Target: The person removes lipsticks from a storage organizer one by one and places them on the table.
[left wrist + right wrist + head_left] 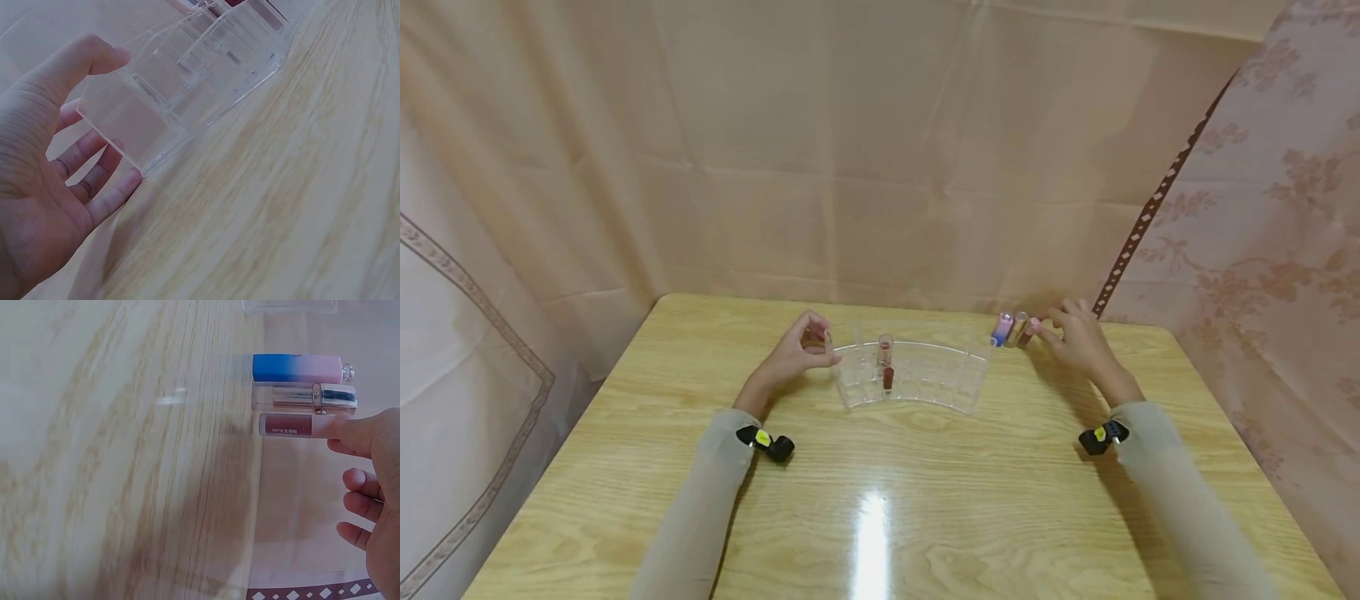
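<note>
A clear curved lipstick organizer (925, 347) stands on the table. My left hand (803, 343) grips its left end, thumb over the upper edge and fingertips at the outer side (119, 134). Two lip products sit in its slots: a clear-capped lipstick (886, 350) and a dark red tube (889, 379) in front of it. To the right of the organizer, three tubes stand side by side. My right hand (1077, 337) pinches the pink cap of the outermost, a brownish-red lip gloss (286, 424). Beside it are a silver-and-clear lipstick (294, 395) and a blue-to-pink lipstick (294, 367).
The wooden table (925, 475) ends just behind the organizer and tubes, where a beige curtain (887, 208) hangs. A floral cloth (1285, 233) hangs at the right, and a white cloth (467, 350) with a patterned band at the left.
</note>
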